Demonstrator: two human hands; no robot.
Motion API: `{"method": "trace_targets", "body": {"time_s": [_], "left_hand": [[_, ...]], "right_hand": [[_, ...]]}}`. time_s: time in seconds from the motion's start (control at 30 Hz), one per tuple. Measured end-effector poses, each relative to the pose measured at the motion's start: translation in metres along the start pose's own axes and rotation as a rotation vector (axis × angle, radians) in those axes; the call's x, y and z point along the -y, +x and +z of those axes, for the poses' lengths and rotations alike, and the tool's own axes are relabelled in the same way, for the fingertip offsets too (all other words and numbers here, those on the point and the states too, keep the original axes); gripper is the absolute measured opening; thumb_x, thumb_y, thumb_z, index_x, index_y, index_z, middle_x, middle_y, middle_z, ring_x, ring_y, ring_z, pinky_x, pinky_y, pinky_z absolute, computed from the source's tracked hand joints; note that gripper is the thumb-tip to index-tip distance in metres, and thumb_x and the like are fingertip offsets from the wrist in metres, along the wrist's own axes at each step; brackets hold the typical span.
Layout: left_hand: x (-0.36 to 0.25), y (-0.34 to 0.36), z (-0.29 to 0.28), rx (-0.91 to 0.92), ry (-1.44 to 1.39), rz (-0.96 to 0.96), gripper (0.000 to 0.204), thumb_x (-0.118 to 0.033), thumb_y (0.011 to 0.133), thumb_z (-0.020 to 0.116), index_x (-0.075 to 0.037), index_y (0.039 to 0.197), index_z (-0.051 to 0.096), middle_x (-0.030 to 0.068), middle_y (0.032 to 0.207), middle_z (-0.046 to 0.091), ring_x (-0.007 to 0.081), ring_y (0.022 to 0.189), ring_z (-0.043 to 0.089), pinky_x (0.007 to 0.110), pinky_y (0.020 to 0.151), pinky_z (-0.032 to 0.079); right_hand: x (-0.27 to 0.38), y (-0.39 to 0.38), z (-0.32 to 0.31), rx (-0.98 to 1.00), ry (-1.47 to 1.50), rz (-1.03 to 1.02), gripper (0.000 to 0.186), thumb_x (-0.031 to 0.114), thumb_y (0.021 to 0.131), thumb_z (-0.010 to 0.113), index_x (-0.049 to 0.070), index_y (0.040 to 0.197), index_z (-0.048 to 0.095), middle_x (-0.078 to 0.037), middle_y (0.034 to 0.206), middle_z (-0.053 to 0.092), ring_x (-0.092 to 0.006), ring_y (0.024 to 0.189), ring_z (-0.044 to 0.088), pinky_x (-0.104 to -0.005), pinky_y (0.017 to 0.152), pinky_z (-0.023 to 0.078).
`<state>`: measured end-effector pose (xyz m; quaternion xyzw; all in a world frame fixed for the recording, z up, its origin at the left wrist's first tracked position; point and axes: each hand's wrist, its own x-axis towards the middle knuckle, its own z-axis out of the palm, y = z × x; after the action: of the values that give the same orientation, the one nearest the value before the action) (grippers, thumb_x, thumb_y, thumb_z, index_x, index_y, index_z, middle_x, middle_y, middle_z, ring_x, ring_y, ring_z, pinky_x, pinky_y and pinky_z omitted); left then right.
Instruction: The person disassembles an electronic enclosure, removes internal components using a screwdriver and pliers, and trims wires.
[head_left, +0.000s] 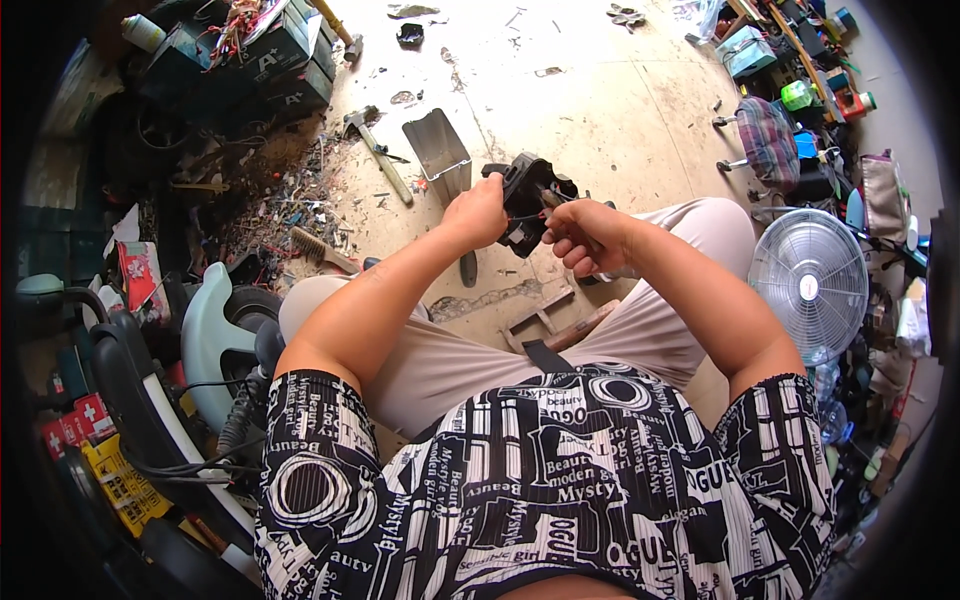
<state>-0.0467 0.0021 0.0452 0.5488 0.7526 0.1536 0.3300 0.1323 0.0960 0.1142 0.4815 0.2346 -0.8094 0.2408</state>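
Note:
A black plastic housing (528, 172) with an irregular, hollow shape and thin wires is held up between my knees. My left hand (477, 212) is closed around its left edge. At its right side my right hand (590, 237) has the fingers curled in a pinch near the wires; what lies between them is too small to make out. Behind the left hand, on the floor, lies a grey metal shovel (437, 145), its dark handle partly covered by that hand. A hammer (383, 160) rests to the left of the shovel.
Loose debris and a wooden-handled brush (325, 248) lie at left, below stacked dark batteries (285, 75). A pale green scooter-like part (207, 345) stands by my left arm. At right are a round metal fan (808, 285) and a plaid-seated stool (768, 143). A small frame (560, 318) lies between my legs.

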Motion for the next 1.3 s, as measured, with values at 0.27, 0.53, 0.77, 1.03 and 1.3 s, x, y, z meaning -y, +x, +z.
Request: {"method": "trace_targets", "body": {"time_s": [0.27, 0.53, 0.77, 1.03, 1.3], "left_hand": [[-0.018, -0.009, 0.003, 0.025, 0.049, -0.072, 0.029, -0.010, 0.084, 0.057, -0.001, 0.108, 0.044, 0.0227, 0.111, 0.060, 0.0417, 0.106, 0.059, 0.049, 0.087, 0.048], [-0.025, -0.003, 0.002, 0.129, 0.123, -0.215, 0.037, -0.014, 0.082, 0.064, 0.000, 0.112, 0.047, 0.0209, 0.113, 0.063, 0.0356, 0.106, 0.064, 0.044, 0.087, 0.052], [-0.022, -0.005, 0.004, 0.226, 0.195, -0.289, 0.040, -0.021, 0.084, 0.063, 0.003, 0.114, 0.048, 0.0232, 0.114, 0.064, 0.0360, 0.108, 0.063, 0.045, 0.089, 0.050], [-0.024, 0.007, 0.008, 0.497, 0.316, -0.377, 0.044, -0.019, 0.080, 0.066, 0.001, 0.119, 0.060, 0.0148, 0.119, 0.066, 0.0279, 0.110, 0.065, 0.037, 0.091, 0.051], [-0.025, 0.005, 0.013, 0.560, 0.544, -0.356, 0.034, -0.020, 0.082, 0.065, -0.006, 0.113, 0.067, 0.0078, 0.119, 0.067, 0.0230, 0.108, 0.066, 0.036, 0.085, 0.054]], "right_hand": [[-0.002, 0.005, -0.005, -0.374, -0.415, -0.119, 0.025, 0.027, 0.091, 0.052, 0.010, 0.073, 0.048, 0.000, 0.059, 0.040, -0.0106, 0.043, 0.034, -0.0269, 0.037, 0.028], [0.004, 0.015, -0.002, -0.729, -1.594, -0.395, 0.031, 0.021, 0.088, 0.052, -0.005, 0.096, 0.065, -0.027, 0.092, 0.066, -0.0420, 0.087, 0.065, -0.0459, 0.077, 0.052], [0.008, 0.002, 0.024, -0.941, -1.697, -0.276, 0.019, 0.012, 0.084, 0.056, 0.007, 0.095, 0.072, -0.012, 0.100, 0.071, -0.0274, 0.090, 0.070, -0.0369, 0.073, 0.056], [0.030, 0.062, 0.019, -1.048, -2.060, -0.076, 0.038, 0.040, 0.073, 0.079, 0.011, 0.098, 0.074, -0.001, 0.092, 0.072, -0.0190, 0.078, 0.069, -0.0422, 0.058, 0.055], [0.005, 0.093, 0.017, -1.176, -2.069, -0.186, 0.035, 0.040, 0.089, 0.059, 0.008, 0.093, 0.071, -0.008, 0.086, 0.069, -0.0241, 0.066, 0.067, -0.0463, 0.043, 0.049]]}}
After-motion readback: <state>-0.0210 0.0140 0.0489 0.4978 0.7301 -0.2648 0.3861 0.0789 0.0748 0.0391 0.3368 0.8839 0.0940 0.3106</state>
